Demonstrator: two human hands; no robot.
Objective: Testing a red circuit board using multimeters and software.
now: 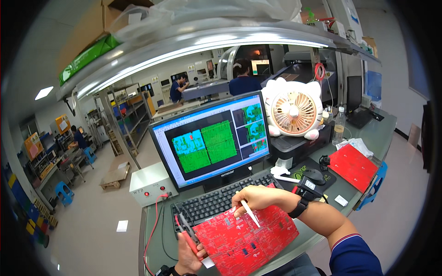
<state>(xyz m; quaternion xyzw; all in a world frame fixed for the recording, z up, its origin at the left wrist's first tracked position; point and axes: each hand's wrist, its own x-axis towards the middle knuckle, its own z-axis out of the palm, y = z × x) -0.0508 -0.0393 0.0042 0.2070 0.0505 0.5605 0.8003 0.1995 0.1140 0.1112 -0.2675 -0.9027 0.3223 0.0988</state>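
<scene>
Red circuit board (244, 237) sits before the keyboard (207, 205); the right hand (256, 198) pinches a white pointed tool (249, 213) above it, the left hand (187, 257) clasps a red-handled tool (192, 247). Apparently one spot is being singled out (contact unclear), calling for a steady tip.

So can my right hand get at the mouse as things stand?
Probably yes: the mouse lies uncovered nearby, though your right hand is holding a white pointed tool.

head-worn fisheye looks down across the desk (383, 131)
</scene>
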